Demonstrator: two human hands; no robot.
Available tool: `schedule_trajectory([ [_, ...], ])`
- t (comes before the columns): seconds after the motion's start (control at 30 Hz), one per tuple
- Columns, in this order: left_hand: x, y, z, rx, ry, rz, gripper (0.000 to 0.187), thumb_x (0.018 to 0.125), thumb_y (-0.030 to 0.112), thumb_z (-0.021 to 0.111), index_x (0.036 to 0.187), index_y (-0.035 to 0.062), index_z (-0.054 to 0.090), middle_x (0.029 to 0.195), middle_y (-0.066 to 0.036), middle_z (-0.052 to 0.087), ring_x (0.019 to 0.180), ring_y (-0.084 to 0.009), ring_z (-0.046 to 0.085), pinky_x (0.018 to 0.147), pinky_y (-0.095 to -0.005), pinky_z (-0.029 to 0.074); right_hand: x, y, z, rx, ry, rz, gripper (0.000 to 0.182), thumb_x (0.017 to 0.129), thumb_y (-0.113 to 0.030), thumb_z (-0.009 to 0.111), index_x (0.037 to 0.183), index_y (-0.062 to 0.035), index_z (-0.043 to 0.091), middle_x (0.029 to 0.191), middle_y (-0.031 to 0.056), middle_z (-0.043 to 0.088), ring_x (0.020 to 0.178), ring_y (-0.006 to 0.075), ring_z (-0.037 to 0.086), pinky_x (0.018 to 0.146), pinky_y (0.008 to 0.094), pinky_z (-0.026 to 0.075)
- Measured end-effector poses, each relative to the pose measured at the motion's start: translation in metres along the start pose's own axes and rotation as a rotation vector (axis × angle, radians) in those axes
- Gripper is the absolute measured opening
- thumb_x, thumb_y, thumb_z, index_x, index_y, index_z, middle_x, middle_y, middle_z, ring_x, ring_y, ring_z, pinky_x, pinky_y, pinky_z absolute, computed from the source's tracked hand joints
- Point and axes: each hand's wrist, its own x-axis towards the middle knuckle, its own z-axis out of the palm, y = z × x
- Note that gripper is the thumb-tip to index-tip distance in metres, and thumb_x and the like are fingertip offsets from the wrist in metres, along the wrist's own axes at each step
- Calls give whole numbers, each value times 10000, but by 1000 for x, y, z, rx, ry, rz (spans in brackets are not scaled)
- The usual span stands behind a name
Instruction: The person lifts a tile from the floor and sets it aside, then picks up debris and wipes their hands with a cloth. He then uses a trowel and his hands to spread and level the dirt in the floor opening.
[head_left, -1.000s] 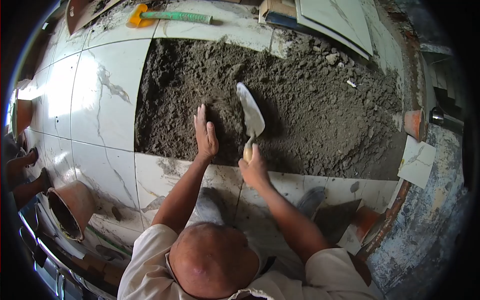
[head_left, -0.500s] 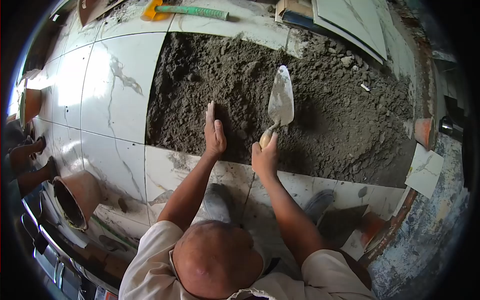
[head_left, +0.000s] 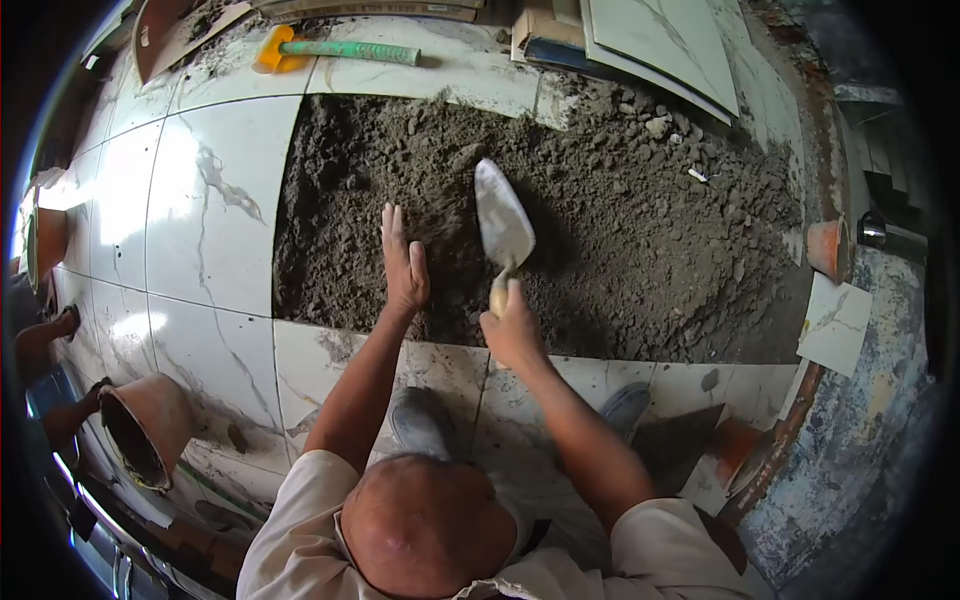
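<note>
My right hand [head_left: 516,328] is wrapped around the wooden handle of a trowel [head_left: 505,215]. Its pointed metal blade, smeared with grey, tilts up and to the left over a bed of loose grey mortar [head_left: 660,250]. To the left, my left hand [head_left: 405,268] is held edge-down over the mortar, fingers stretched out and thumb apart, with nothing in it. The mortar between the hand and the blade looks churned and slightly blurred. White marbled tiles [head_left: 210,220] border the bed on the left and along the near side.
A mallet [head_left: 340,50] with a yellow head and green handle lies on the far tiles. Stacked tiles [head_left: 660,50] and boxes stand at the back. Buckets [head_left: 160,415] are at left, another pot [head_left: 827,250] at right. Another person's feet [head_left: 68,322] show at far left.
The trowel has swung left toward my left hand, its blade now leaning left. My left hand stays stretched out over the mortar. The whole view has shifted slightly.
</note>
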Motion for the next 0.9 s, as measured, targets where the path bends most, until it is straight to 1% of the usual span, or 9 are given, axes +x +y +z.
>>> schedule_trajectory([
  [0.13,12,-10,-4,24,-12,28,625,1034,402,283,1504,-7,231,1565,-243,195,1455,-393,182,1177,-450,158,34,-6,-42,334,266,164,456,876,-157,569,1253,9,376,970,293,638,862,438,655,745,511,518],
  [0.27,20,-14,2,32,12,19,645,1037,433,276,1510,-2,219,1563,-240,205,1455,-388,189,1176,-447,166,14,3,-7,8,27,186,616,870,-167,593,1388,-34,286,1118,337,593,1050,491,583,893,537,479],
  [0.47,13,-18,1,42,18,-2,671,1031,470,273,1511,4,226,1564,-215,228,1458,-360,206,1177,-424,188,42,5,-61,398,301,99,509,884,-122,573,1313,1,330,975,228,622,731,313,666,596,398,551],
  [0.53,17,-16,2,28,22,-4,669,1030,467,279,1511,4,229,1564,-216,228,1455,-363,214,1175,-427,194,56,0,-37,369,362,121,542,876,-146,591,1326,-3,324,1007,240,622,755,318,674,604,395,554],
  [0.57,18,-13,3,23,29,6,669,1030,467,279,1511,4,229,1564,-216,228,1455,-363,214,1175,-427,194,40,-8,-25,195,149,131,564,862,-165,603,1336,-28,328,1061,256,621,835,378,675,658,439,558],
  [0.6,15,-15,4,28,35,18,667,1030,464,281,1510,3,231,1563,-216,232,1453,-364,218,1175,-427,193,54,39,33,-81,357,-134,588,849,-171,612,1353,-58,330,1102,276,614,930,440,647,737,488,547],
  [0.67,22,-18,3,38,46,33,665,1031,460,283,1509,2,233,1561,-217,235,1451,-365,222,1176,-427,193,47,20,-3,26,88,32,582,847,-159,612,1349,-64,332,1097,288,610,973,480,616,795,521,523],
  [0.8,14,-19,5,32,33,3,662,1031,456,282,1508,0,234,1556,-219,247,1449,-365,229,1176,-426,192,53,-14,-59,368,184,54,611,880,-150,579,1390,-4,276,1075,274,608,875,379,673,719,479,544],
  [0.9,18,-16,2,25,42,-1,667,1030,460,279,1506,-5,235,1553,-220,254,1449,-361,231,1175,-428,198,67,19,-5,126,303,-8,572,860,-141,597,1338,-3,315,1058,282,613,901,416,660,737,488,547],
])
